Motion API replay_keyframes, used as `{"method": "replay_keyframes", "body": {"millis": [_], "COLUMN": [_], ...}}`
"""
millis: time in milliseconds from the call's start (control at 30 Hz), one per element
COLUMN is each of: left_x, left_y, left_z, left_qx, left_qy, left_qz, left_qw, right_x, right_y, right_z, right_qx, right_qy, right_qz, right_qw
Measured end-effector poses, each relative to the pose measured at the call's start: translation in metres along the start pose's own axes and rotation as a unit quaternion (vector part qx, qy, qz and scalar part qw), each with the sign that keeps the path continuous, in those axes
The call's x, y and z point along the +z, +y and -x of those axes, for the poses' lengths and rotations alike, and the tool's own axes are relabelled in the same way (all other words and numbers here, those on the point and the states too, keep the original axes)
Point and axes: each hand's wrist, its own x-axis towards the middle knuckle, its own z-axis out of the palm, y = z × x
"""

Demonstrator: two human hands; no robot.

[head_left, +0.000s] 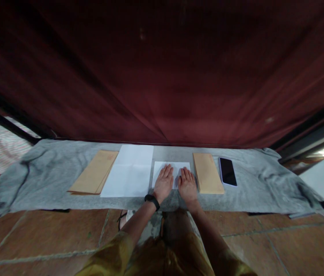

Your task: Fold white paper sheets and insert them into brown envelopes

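Note:
My left hand (163, 183) and my right hand (187, 184) lie flat side by side, fingers stretched out, pressing on a small folded white paper (162, 168) on a grey cloth (49, 172). A black band sits on my left wrist. To the left lies a larger white sheet (130, 170) with fold creases, and beyond it a stack of brown envelopes (95, 176). Just right of my right hand lies a single brown envelope (208, 172), with a black phone (227, 171) beside it.
A dark red curtain (162, 76) hangs right behind the cloth. The cloth lies on a brown tiled floor (49, 237). A white board (323, 180) and a dark bar sit at the far right. A striped fabric shows at the far left.

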Motion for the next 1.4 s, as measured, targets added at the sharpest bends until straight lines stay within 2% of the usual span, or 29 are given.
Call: {"method": "replay_keyframes", "body": {"millis": [67,133,267,433,667,967,1400], "left_x": [0.001,0.003,0.004,0.002,0.004,0.007,-0.004], "left_y": [0.007,0.011,0.007,-0.001,-0.001,-0.008,-0.016], "left_z": [0.003,0.005,0.007,0.004,-0.010,-0.025,0.009], "left_qx": [0.044,0.051,0.029,0.022,0.003,-0.006,-0.044], "left_qy": [-0.019,-0.024,-0.017,-0.031,-0.037,-0.037,-0.024], "left_qz": [0.010,0.008,-0.005,-0.012,-0.026,-0.027,-0.042], "left_qw": [0.999,0.998,0.999,0.999,0.999,0.999,0.998], "right_x": [-0.001,-0.001,-0.002,-0.001,-0.003,0.002,-0.005], "right_y": [0.000,0.001,0.001,0.001,0.001,0.002,0.000], "right_z": [0.000,0.000,0.000,0.000,-0.001,0.000,0.002], "right_qx": [-0.004,-0.006,0.001,0.004,0.004,-0.002,0.016], "right_qy": [-0.005,-0.013,-0.026,-0.001,-0.011,0.024,-0.005], "right_qz": [0.004,0.007,0.007,-0.007,-0.016,-0.017,-0.012], "right_qw": [1.000,1.000,1.000,1.000,1.000,1.000,1.000]}}
